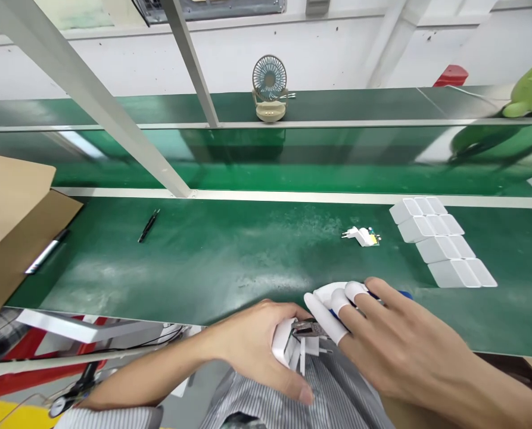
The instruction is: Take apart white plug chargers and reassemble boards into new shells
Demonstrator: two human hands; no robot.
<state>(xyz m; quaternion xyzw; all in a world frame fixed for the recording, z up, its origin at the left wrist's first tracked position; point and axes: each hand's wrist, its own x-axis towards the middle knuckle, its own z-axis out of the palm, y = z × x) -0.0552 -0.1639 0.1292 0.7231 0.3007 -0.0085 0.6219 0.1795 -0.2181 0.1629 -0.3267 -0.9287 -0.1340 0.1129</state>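
My left hand [261,339] is wrapped round a white plastic charger housing [284,342] at the table's front edge. White pieces with metal plug pins [314,345] stick out at its right side. In my right hand [395,333], which wears white finger cots, is a pair of pliers [309,328] with white and blue handles. The metal jaws reach into the open side of the housing. Whether the jaws grip a part inside cannot be made out. Farther back on the table lies a white plug with a small circuit board [363,236].
Several white plastic housings [454,273] stand in stepped rows on the right of the green table [230,256]. A pen [149,226], a marker [46,252] and a cardboard box [24,238] are at left. A small fan [269,86] stands on the shelf behind.
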